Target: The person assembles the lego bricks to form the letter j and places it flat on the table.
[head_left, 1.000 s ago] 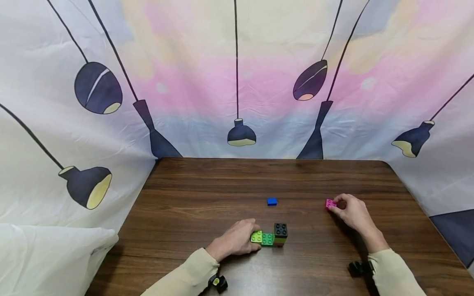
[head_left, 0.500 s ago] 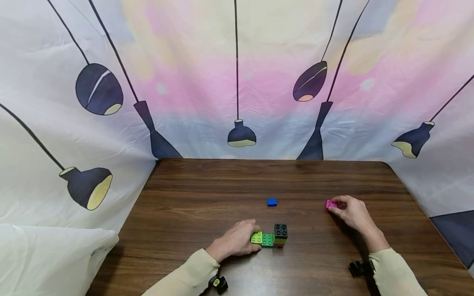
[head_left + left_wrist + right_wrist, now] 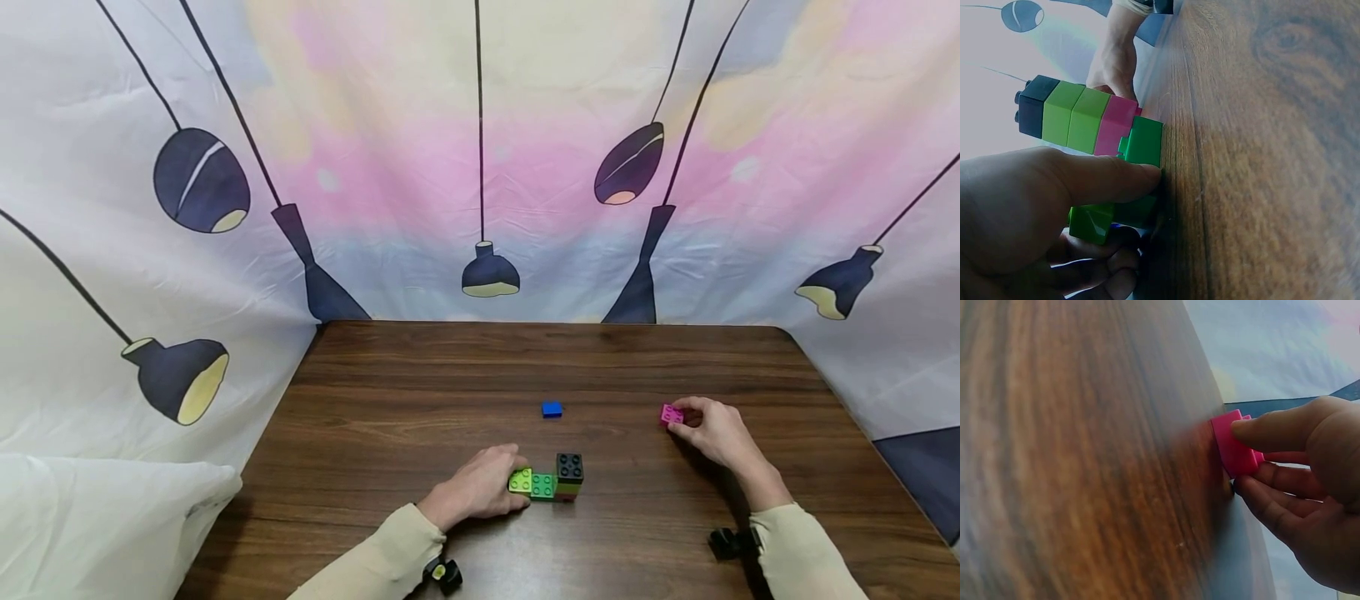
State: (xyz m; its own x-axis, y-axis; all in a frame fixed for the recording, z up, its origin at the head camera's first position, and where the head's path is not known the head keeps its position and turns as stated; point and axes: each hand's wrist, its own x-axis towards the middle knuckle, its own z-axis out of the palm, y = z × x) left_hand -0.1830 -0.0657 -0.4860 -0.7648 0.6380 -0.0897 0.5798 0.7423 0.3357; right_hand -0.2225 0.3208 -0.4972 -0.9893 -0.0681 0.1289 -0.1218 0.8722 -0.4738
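Observation:
A joined assembly of toy building bricks stands on the table: a lime brick (image 3: 520,481) at its left end, a green brick (image 3: 543,486) low in the middle, and a tower topped by a black brick (image 3: 569,467) at right. My left hand (image 3: 476,485) grips the left end, its thumb along the green side in the left wrist view. Two light green bricks (image 3: 1074,112) and a dark pink brick (image 3: 1114,125) sit beneath the black one. Farther right, my right hand (image 3: 718,435) pinches a loose pink brick (image 3: 1235,445) between thumb and fingers, at the tabletop.
A small blue brick (image 3: 551,409) lies behind the assembly, between the two hands. The dark wooden table (image 3: 420,367) ends at a hanging cloth (image 3: 405,208) printed with lamps. White fabric (image 3: 105,525) bulges at the left edge.
Both hands keep their places and holds. The right fingers shift very slightly on the pink brick, showing more of its top; the assembly and blue brick stay put.

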